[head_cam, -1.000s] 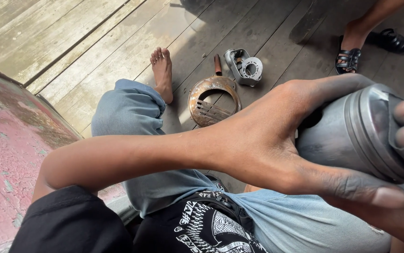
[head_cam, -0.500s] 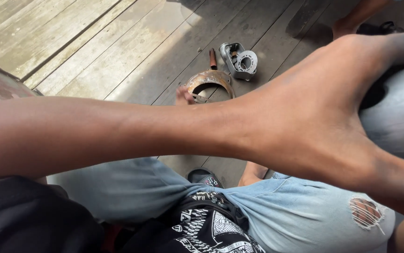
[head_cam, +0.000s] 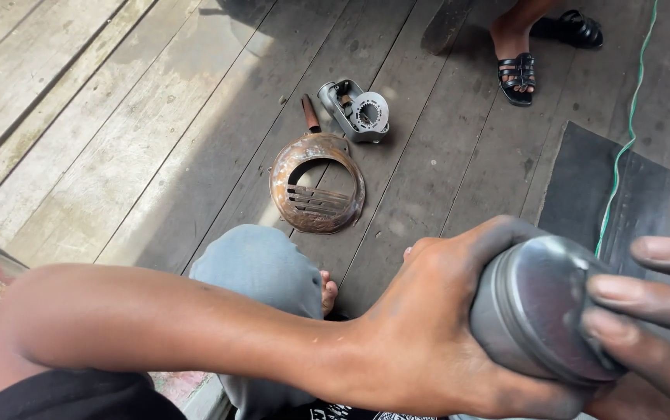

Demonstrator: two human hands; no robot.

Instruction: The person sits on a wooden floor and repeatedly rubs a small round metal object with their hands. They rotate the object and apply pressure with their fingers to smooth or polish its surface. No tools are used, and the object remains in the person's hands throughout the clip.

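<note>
Grey metal, one cylinder part point(head_cam: 537, 307) with a flat round end sits low on the right, held between two hands. One left hand point(head_cam: 436, 334), dark with grime, wraps its grip closed around the cylinder's side. One right hand point(head_cam: 661, 311) lays its fingers point(head_cam: 622, 292) on the flat end, loosely bent. On the wooden floor point(head_cam: 117, 117) lie one rusty round cover point(head_cam: 318, 183) and, just beyond it, one grey metal housing point(head_cam: 356, 110). One black mat point(head_cam: 599, 187) lies near a green cord point(head_cam: 630, 117). Another person's sandalled foot point(head_cam: 518, 70) stands further away.
</note>
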